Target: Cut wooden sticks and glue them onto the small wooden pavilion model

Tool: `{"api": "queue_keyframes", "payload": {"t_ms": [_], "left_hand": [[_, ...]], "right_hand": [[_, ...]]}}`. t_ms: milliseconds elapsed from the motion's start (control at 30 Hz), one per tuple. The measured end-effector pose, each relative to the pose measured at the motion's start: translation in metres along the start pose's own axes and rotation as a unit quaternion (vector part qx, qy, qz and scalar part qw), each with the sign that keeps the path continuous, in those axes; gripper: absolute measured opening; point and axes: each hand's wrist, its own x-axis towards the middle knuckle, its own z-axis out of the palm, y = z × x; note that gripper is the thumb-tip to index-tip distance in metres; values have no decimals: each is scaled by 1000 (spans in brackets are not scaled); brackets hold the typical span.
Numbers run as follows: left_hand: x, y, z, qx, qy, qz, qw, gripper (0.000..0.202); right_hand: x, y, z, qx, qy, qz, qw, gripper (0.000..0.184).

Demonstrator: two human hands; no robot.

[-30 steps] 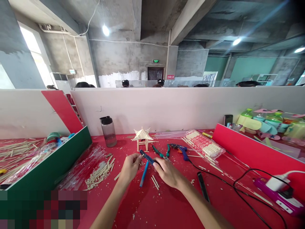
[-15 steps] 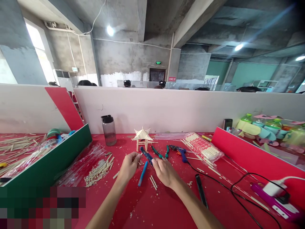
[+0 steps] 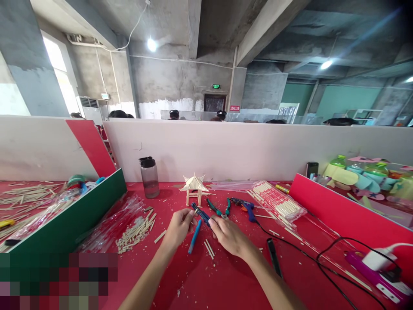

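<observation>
My left hand (image 3: 180, 223) is closed in a pinch on a short, pale wooden stick (image 3: 195, 211), of which only a small tip shows. In my right hand (image 3: 227, 234) is a dark blue tool that looks like a utility knife (image 3: 200, 214), its far end meeting the stick. Just beyond my hands stands a small pavilion model (image 3: 194, 189) built of wooden sticks, upright on the red table (image 3: 180, 275). A blue marker pen (image 3: 195, 237) lies between my forearms. Beside it are a few cut sticks (image 3: 209, 248).
Green-handled pliers (image 3: 219, 212), a blue glue gun (image 3: 248, 209) and a black cutter (image 3: 274, 257) lie to the right. Bagged sticks (image 3: 279, 201) are behind. Cut sticks (image 3: 137, 232) and a water bottle (image 3: 149, 177) stand left. Low green (image 3: 71, 211) and red dividers border the table.
The view shifts slightly, moving everything a little right and down. The tip of the dark blue tool now meets the stick in my left hand. Both hands keep their hold.
</observation>
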Motion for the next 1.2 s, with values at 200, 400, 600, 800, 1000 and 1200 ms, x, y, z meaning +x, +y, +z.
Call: {"api": "queue_keyframes", "payload": {"t_ms": [200,400,600,800,1000,1200], "left_hand": [[1,-6,-4,30,1,1,1000,50],[1,-4,-4,57,0,4,998,50],[0,-1,-3,54,0,-4,999,50],[2,-12,-5,63,-3,6,998,49],[3,-13,-3,45,3,-2,999,50],[0,-4,-2,48,5,-11,999,51]], "right_hand": [[-1,-1,-3,-10,1,-7,1000,49],[-2,-1,-1,-41,4,-5,999,46],[-2,-1,-2,-56,7,-12,998,44],[-3,-2,-2,-75,8,-11,997,44],[-2,-1,-2,-78,-1,-15,997,45],[-2,-1,-3,-64,-14,-9,998,47]]}}
